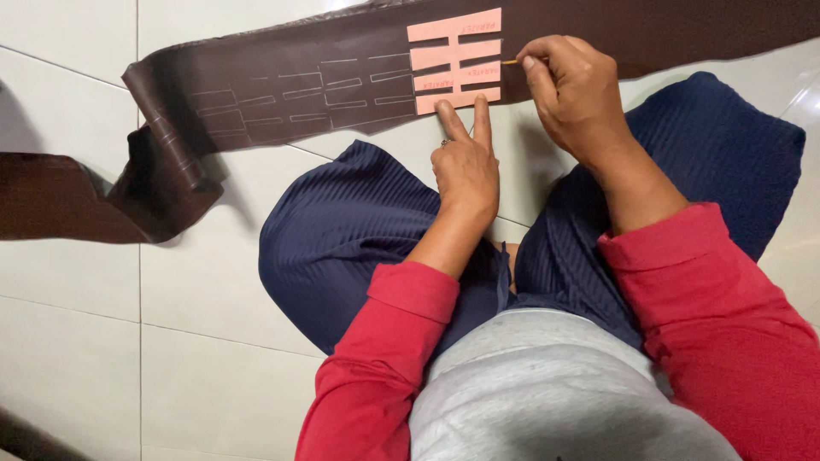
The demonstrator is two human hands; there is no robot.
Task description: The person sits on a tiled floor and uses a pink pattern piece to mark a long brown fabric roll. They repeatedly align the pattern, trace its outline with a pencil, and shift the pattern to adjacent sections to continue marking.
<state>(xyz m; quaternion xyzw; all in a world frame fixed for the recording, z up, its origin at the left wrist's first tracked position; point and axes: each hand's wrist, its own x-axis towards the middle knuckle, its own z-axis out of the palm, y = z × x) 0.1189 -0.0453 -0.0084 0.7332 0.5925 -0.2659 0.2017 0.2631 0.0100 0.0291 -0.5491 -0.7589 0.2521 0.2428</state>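
one pink template (454,61), one brown strip (282,85), one pencil (510,61)

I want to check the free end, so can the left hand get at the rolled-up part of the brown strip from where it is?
Probably yes. The left hand presses the pink template; bare tiled floor lies between it and the curled end.

We saw a pink card template (454,61), comb-shaped with four horizontal bars joined by a spine, lying flat on a long dark brown leather strip (282,85). The strip ran across white floor tiles, its left end folded over and trailing off to the left. Pale traced outlines of the same shape covered the strip left of the template. A thin yellow pencil (510,61) tip touched the template's right edge.
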